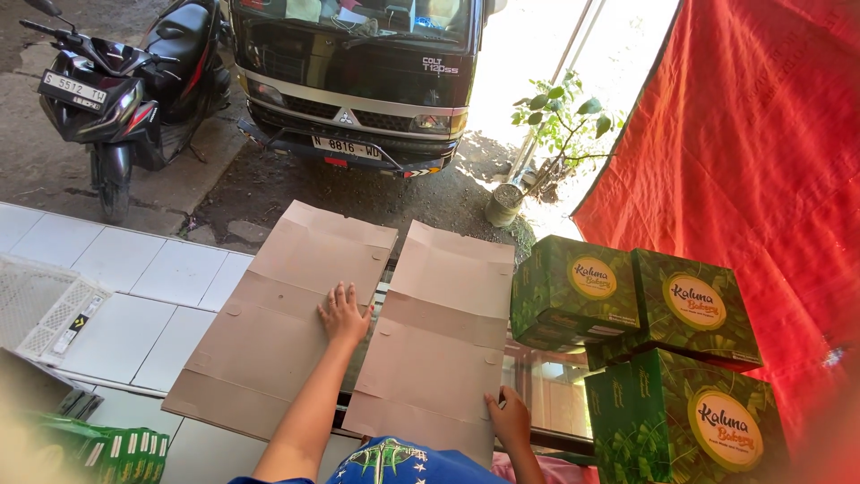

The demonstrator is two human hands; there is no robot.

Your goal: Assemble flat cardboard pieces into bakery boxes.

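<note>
Two flat brown cardboard sheets lie side by side in front of me. My left hand [343,312] rests palm down, fingers spread, on the right part of the left cardboard sheet [269,332]. At the near right corner of the right cardboard sheet [439,341], my right hand [511,417] grips the sheet's edge. Both sheets show fold lines and lie plain side up. They rest over a glass-topped counter [537,376], partly hidden beneath them.
Three folded green boxes with round yellow labels [627,296] are stacked at right, beside a red cloth [761,179]. A white plastic crate [45,309] lies on the white tiled ledge at left. Green flat packs [116,453] sit bottom left. A truck [358,81] and a scooter [116,90] are parked beyond.
</note>
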